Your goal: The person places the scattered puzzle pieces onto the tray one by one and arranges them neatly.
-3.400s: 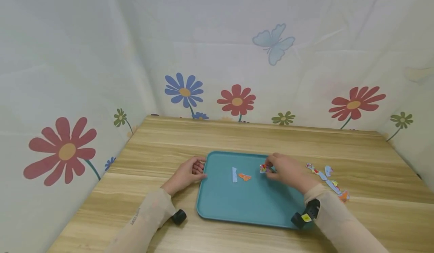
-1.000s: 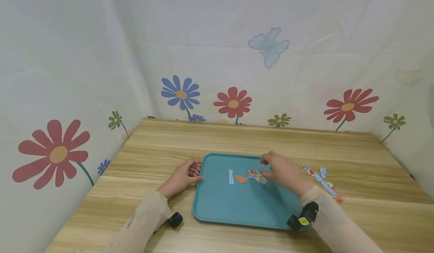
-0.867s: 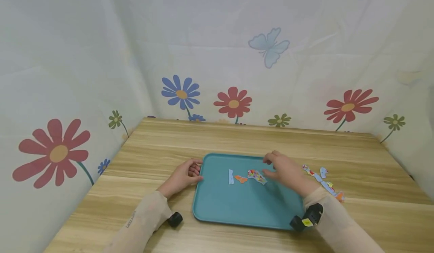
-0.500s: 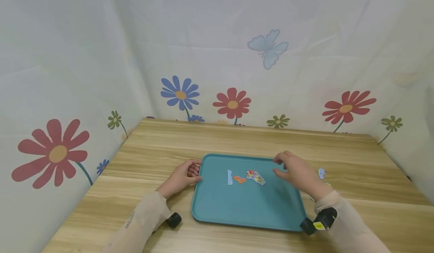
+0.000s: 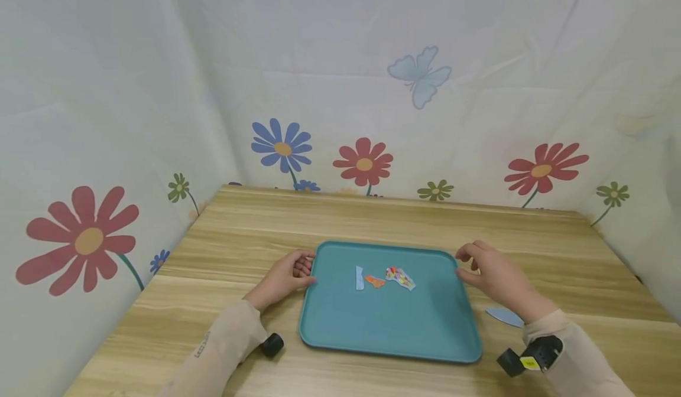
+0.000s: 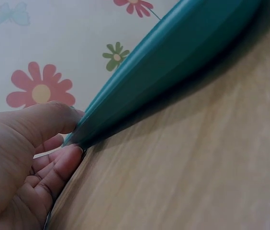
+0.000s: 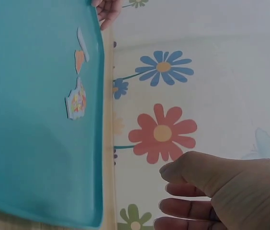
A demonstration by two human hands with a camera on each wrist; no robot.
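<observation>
My left hand (image 5: 283, 276) pinches the left rim of the teal tray (image 5: 388, 353); in the left wrist view the thumb of this hand (image 6: 29, 158) lies on the rim, with fingers bent beneath. On the tray a pale blue strip (image 5: 359, 279), an orange piece (image 5: 375, 281) and a multicoloured piece (image 5: 401, 277) lie in a row. Beside the upper right corner hovers my right hand (image 5: 497, 276), fingers loosely bent and holding nothing. The right wrist view shows this hand (image 7: 207, 191) apart from the tray.
A pale blue piece (image 5: 505, 316) shows on the wooden table (image 5: 276, 208) under the right forearm; the hand and sleeve may hide others. Behind the table hangs a white cloth (image 5: 340, 60) printed with flowers and a butterfly.
My right hand has let go of the multicoloured piece, which lies beside the orange one, and has moved right past the tray's edge, covering loose pieces. My left hand keeps its place.
</observation>
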